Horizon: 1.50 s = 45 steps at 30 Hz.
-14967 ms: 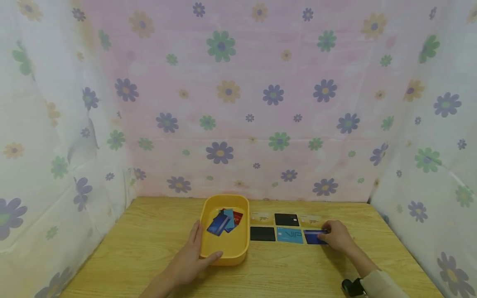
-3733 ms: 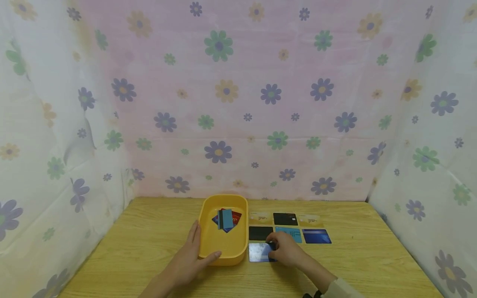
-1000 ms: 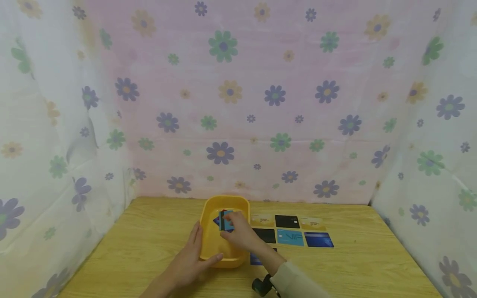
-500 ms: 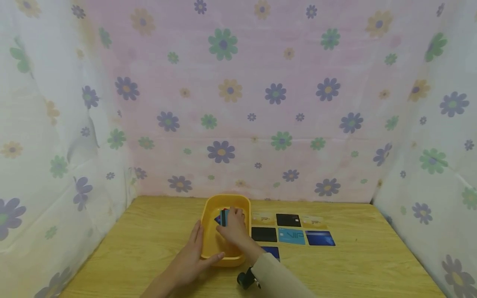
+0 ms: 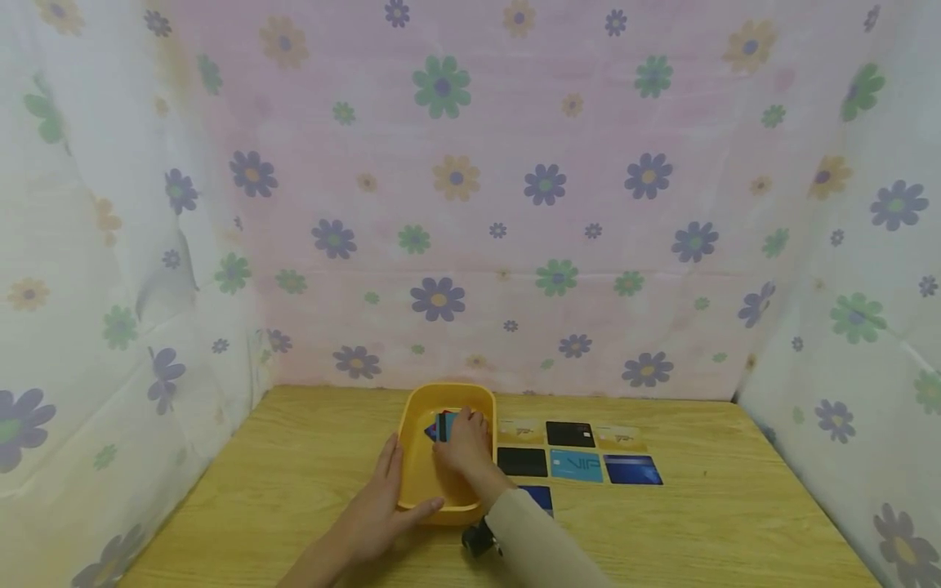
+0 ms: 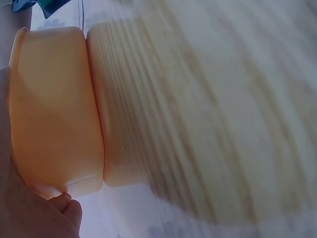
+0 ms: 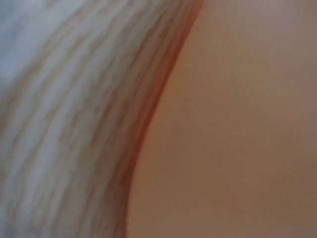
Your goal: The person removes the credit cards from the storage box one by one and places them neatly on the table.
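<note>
In the head view, a yellow plastic bin point(image 5: 412, 482) stands on the wooden table. My left hand point(image 5: 371, 510) holds its near left corner, thumb on the front rim and fingers along the side. The left wrist view shows fingertips point(image 6: 73, 212) at the lower end of the bin wall point(image 6: 54, 109). Inside the bin, my right hand point(image 5: 465, 445) pinches a light blue card with a dark stripe point(image 5: 443, 426), thumb at its near edge, fingers at its far edge. Red and dark blue cards peek out beneath. The right wrist view has only bin wall point(image 7: 223, 129) and table, no fingers.
Right of the bin lie two rows of cards: gold point(image 5: 520, 431), black point(image 5: 569, 434), gold point(image 5: 621, 438); then black point(image 5: 522, 462), light blue VIP point(image 5: 577, 465), dark blue point(image 5: 633, 469). Another dark blue card point(image 5: 540, 498) sits in front, partly behind my sleeve. Flowered curtains enclose the table.
My right hand laid a dark blue card at the second row's end, then another in front. It has since moved left into the bin, onto the light blue card. The left hand stays put.
</note>
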Available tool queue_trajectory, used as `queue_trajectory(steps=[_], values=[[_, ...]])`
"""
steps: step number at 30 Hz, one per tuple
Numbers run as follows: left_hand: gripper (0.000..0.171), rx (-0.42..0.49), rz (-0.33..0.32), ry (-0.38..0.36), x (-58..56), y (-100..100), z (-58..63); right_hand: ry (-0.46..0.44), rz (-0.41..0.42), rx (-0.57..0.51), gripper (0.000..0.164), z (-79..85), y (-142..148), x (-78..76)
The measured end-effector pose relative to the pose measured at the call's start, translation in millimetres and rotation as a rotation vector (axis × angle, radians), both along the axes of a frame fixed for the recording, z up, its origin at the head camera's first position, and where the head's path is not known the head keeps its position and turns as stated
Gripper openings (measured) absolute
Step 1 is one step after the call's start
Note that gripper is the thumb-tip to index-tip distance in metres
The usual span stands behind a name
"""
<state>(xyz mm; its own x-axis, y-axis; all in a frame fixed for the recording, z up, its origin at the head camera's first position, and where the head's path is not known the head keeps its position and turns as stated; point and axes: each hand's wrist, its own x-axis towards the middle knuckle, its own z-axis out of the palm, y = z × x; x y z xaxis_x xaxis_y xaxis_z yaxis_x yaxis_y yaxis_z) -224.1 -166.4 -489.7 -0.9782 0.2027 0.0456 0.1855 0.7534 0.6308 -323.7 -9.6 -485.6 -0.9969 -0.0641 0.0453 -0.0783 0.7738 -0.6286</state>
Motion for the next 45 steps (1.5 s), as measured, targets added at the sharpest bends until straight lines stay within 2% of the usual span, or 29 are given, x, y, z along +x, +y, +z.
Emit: queue_trajectory(steps=[6, 10, 13, 25, 40, 45], values=[[0.117, -0.005, 0.000, 0.012, -0.1, -0.9, -0.1, 0.023, -0.016, 0.033, 0.078, -5.2, -1.4, -3.5], [0.117, 0.003, -0.002, 0.019, -0.8, -0.6, -0.3, 0.023, -0.022, 0.058, 0.066, -4.9, -0.5, -4.1], [0.117, 0.004, 0.000, 0.016, -1.2, -0.4, -1.0, 0.014, -0.015, 0.043, 0.054, -3.4, 0.9, -3.3], [0.118, 0.007, 0.001, 0.003, -2.2, -0.1, -1.2, -0.009, -0.010, -0.051, 0.033, -3.4, 4.8, -4.5], [0.119, -0.025, 0.015, -0.008, -2.6, -0.6, -1.4, -0.014, 0.016, -0.064, 0.042, -2.9, 4.4, -5.5], [0.118, -0.027, 0.012, -0.005, -0.9, -1.7, 1.3, -0.019, 0.028, -0.123, 0.050, 0.9, 2.7, -1.8]])
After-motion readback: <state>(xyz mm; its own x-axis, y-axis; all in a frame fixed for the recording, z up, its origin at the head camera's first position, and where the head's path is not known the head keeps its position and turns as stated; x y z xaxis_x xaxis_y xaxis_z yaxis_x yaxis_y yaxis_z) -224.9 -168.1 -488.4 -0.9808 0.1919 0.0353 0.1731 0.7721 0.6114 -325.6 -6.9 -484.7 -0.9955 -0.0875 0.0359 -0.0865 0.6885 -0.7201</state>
